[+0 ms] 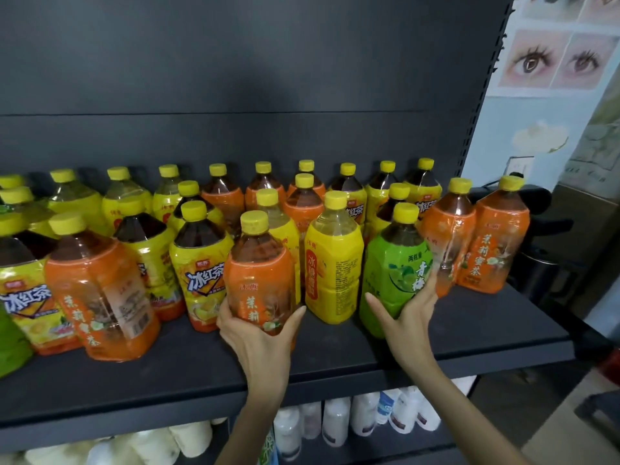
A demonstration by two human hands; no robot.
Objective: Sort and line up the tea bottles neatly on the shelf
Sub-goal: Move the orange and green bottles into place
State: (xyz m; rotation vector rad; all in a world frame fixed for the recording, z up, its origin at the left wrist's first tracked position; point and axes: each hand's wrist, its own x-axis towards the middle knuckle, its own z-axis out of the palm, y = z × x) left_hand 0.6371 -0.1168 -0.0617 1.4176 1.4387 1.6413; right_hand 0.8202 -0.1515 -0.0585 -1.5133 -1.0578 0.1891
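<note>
Many yellow-capped tea bottles stand mixed on the dark shelf (335, 360). My left hand (258, 337) grips the lower part of an orange-label bottle (260, 280) near the shelf's front middle. My right hand (407, 317) holds a green-label bottle (391, 263), which tilts to the left. Between them stands a yellow-label bottle (333, 263). Two orange-label bottles (451, 236) (498, 243) stand at the right end. Yellow iced-tea bottles (199, 260) and another orange bottle (97, 290) crowd the left, with a green bottle (8, 344) at the far left edge.
The shelf's back panel (235, 78) is dark and bare above the bottles. A lower shelf holds white bottles (335, 424) and pale rolls (191, 437). A wall with eye posters (557, 58) lies to the right, and a dark machine (550, 229) stands beside the shelf end.
</note>
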